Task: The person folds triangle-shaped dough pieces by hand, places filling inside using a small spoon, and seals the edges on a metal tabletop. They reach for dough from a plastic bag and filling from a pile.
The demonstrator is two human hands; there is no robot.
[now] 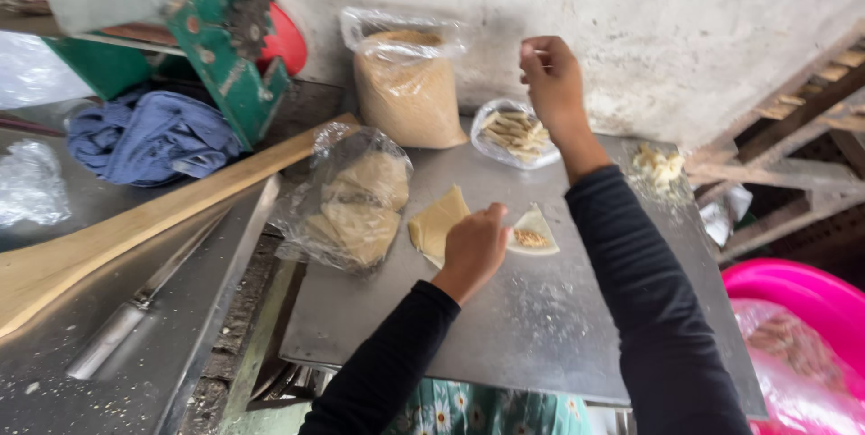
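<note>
My left hand (474, 246) rests with curled fingers on a steel tray (532, 327), touching the edge of a small triangular dough sheet (533, 235) that has brown filling at its middle. Just left of that hand lies a stack of pale dough sheets (437, 220). My right hand (551, 79) is raised above a small clear bag of folded pastry pieces (515, 135), fingers pinched together; whether it holds anything I cannot tell. Behind stands a clear bag of brown crumbly filling (407, 88).
A plastic bag of round dough sheets (356, 201) sits at the tray's left edge. A few pastry pieces (658, 164) lie at the far right corner. A long wooden board (135, 223), blue cloth (149, 133), green machine (230, 38) and pink basin (802, 327) surround the tray.
</note>
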